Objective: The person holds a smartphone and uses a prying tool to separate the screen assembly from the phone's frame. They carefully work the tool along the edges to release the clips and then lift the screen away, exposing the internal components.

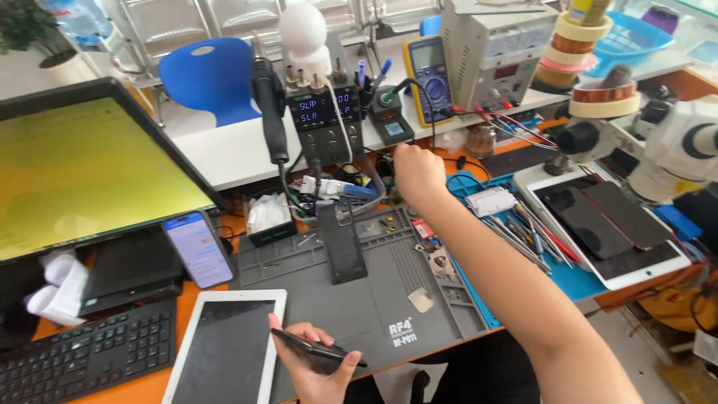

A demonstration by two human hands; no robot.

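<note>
The left hand point(318, 366) is gripping a dark phone point(318, 348) flat above the grey work mat point(389, 299), beside a white tablet point(224, 348). The right hand point(417, 173) is reaching, fingers curled, toward the soldering stand point(389, 112); whether it is holding anything I cannot tell.

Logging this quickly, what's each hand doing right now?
Left hand: closed on a dark phone.
Right hand: stretched toward the back of the bench; grip cannot be told.

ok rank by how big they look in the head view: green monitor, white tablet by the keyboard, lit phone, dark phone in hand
1. green monitor
2. white tablet
3. lit phone and dark phone in the left hand: unsure, held one seen edge-on.
</note>
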